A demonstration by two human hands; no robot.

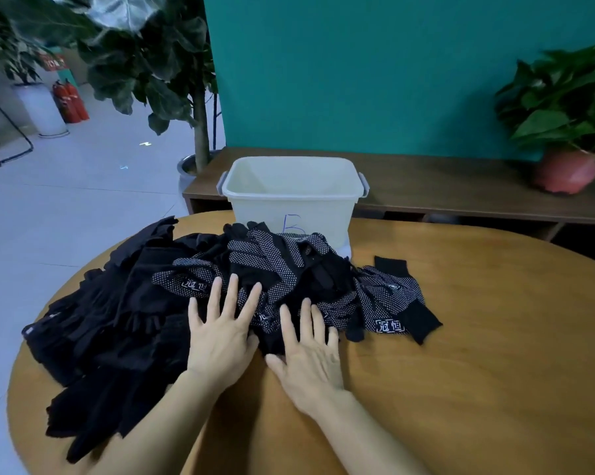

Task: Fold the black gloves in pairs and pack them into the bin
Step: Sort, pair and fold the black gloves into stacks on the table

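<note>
A loose heap of black gloves [135,320] covers the left and middle of the round wooden worktop [460,354], plain ones to the left and white-dotted ones [275,258] toward the middle and right. The left hand [220,341] lies flat on the heap with its fingers straight and spread wide, the fingertips reaching onto dotted gloves printed with a white label. Just beside it, the right hand [309,358] is also flat and spread, holding nothing (its fingers rest on the heap's near edge while its heel sits on bare wood). A few dotted gloves [392,299] with black cuffs trail off the right of the heap, near the right hand but not touching it. The white bin [289,197], grey-handled, stands upright behind the heap, well beyond both hands.
</note>
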